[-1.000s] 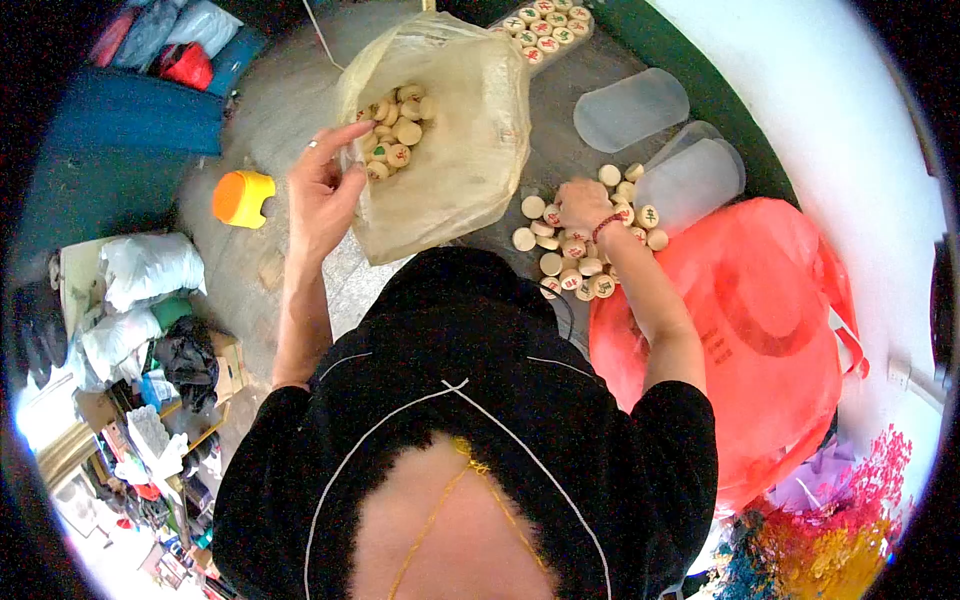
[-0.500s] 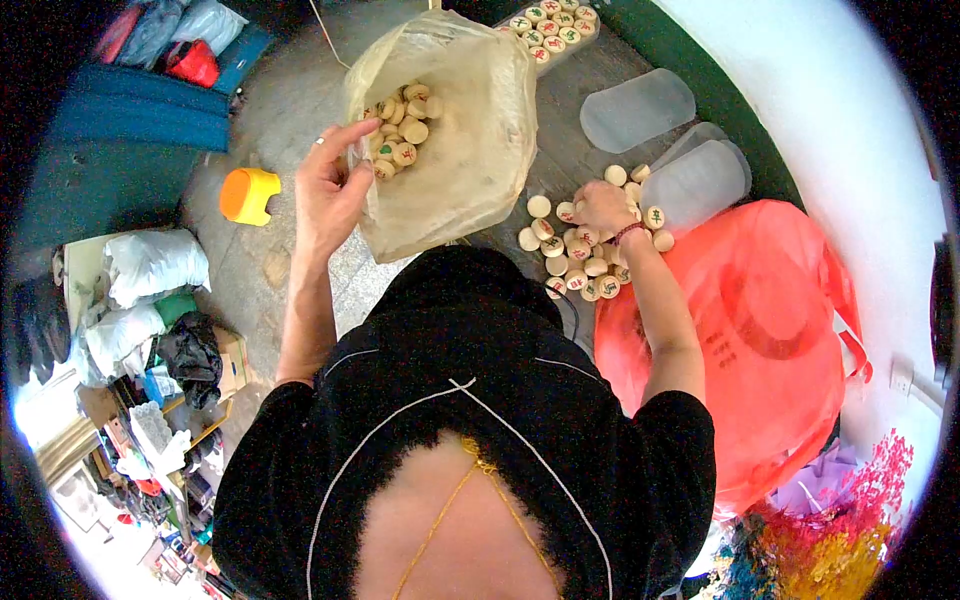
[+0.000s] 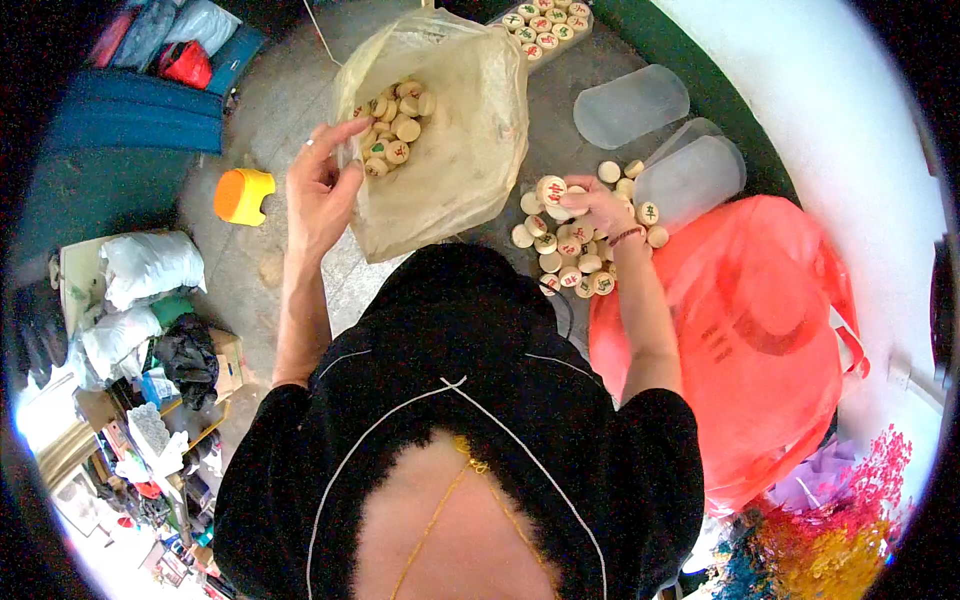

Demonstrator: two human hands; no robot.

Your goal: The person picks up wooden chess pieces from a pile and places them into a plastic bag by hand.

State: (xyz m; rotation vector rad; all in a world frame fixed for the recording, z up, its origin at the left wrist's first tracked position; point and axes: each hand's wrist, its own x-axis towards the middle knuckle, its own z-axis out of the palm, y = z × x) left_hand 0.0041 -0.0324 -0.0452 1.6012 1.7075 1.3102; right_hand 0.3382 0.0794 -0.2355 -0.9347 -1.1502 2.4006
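Observation:
My left hand (image 3: 325, 185) pinches the left rim of a wide-mouthed, yellowish plastic bag (image 3: 460, 180). Inside the bag lies a heap of round wooden xiangqi pieces (image 3: 397, 152), some with red or green characters. Between the fingers of my right hand (image 3: 598, 208) are xiangqi pieces (image 3: 551, 191), one with a red character facing up; the exact number is partly hidden. Just below that hand spreads a loose pile of more xiangqi pieces (image 3: 570, 245). Beside the pile, clear plastic covers (image 3: 690, 185) overlap, and another clear cover (image 3: 632, 105) lies farther back.
A tray of xiangqi pieces in rows (image 3: 545, 28) is at the top. A large red bag (image 3: 745, 340) lies at my right by the white wall. A yellow stool with an orange top (image 3: 243, 196) stands at left, above piled white bags (image 3: 155, 268) and boxes.
My right hand has lifted from the pile and moved slightly left, with xiangqi pieces now showing in its fingers. My left hand keeps its grip on the bag's rim.

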